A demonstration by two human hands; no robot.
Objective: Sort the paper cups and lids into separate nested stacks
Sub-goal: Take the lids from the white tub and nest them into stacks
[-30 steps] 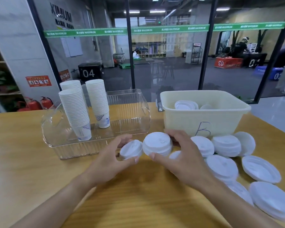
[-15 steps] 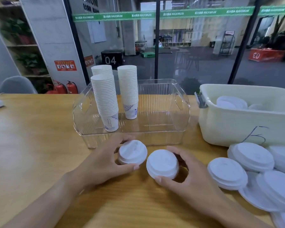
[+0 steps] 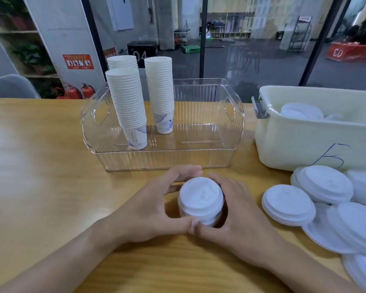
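A nested stack of white lids [image 3: 201,198] stands on the wooden table in front of me. My left hand [image 3: 150,210] curls round its left side and my right hand [image 3: 232,210] curls round its right side, thumbs meeting at the front. Three tall nested stacks of white paper cups [image 3: 127,106] stand in a clear plastic bin [image 3: 199,159] behind the hands. More white lids [image 3: 287,204] lie in loose piles at the right.
A cream plastic tub [image 3: 304,144] marked with a handwritten letter stands at the right and holds a few lids. A glass wall runs behind the table. The left part of the wooden table [image 3: 40,166] is bare wood.
The two small lid stacks held apart in each hand have come together into one stack between both hands. The view has shifted left and down.
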